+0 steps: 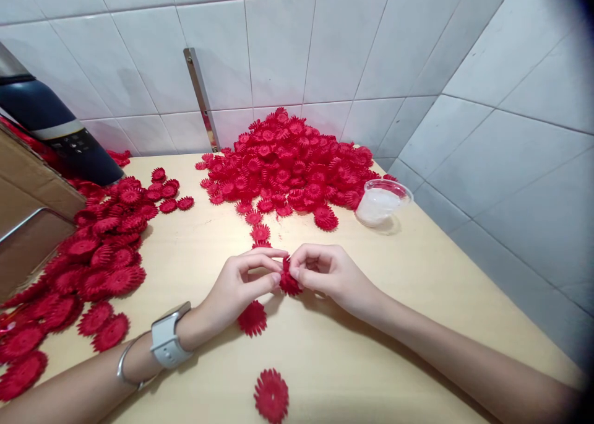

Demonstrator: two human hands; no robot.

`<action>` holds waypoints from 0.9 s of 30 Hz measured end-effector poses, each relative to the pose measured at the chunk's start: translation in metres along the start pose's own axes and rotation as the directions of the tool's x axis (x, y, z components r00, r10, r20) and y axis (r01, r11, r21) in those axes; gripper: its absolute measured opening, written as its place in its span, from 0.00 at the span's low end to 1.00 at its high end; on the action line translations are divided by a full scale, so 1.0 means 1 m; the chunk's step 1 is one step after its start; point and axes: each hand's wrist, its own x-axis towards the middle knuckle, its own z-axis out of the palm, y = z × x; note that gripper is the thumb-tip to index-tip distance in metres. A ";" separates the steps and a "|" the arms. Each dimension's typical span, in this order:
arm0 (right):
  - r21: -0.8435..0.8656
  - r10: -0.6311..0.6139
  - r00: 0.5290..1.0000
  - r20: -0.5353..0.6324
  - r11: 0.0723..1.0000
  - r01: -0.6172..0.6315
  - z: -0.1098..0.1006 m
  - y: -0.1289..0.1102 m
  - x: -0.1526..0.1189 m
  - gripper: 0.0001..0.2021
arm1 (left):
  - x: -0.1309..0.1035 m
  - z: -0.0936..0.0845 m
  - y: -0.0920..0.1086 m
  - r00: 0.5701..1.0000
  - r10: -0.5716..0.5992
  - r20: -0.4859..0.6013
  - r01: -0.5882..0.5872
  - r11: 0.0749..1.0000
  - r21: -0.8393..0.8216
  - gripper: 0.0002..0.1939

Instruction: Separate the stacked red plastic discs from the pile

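Between my two hands, just above the table, a red fringed flower piece [290,280] is held up on edge. My left hand [248,281] pinches its left side with thumb and fingers. From the right, my right hand [327,275] grips it between thumb and index finger, the other fingers curled in. Part of the piece is hidden behind the fingertips. One loose red flower piece [252,319] lies flat below my left hand, and another flower piece [271,396] rests nearer to me. A few more lie just beyond my fingers.
A large heap of red flower pieces [288,164] stands against the tiled wall. To its right is a clear plastic cup [378,204] with white contents. On the left are another pile of flower pieces [116,250], a cardboard box [32,207] and a dark blue bottle [69,133].
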 end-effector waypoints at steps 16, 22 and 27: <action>0.513 0.171 0.982 -0.082 0.852 -0.105 -0.018 0.008 0.015 0.05 | 0.004 0.000 0.000 0.997 0.056 -0.050 -0.052 0.995 0.085 0.07; 0.681 0.205 0.978 -0.027 0.720 -0.132 -0.021 0.011 0.014 0.10 | 0.004 0.001 0.002 0.997 0.060 -0.041 -0.057 0.996 0.072 0.08; 0.733 0.197 0.980 0.021 0.664 -0.149 -0.019 0.015 0.014 0.08 | 0.002 0.001 0.002 0.998 0.059 -0.008 -0.059 0.997 0.048 0.08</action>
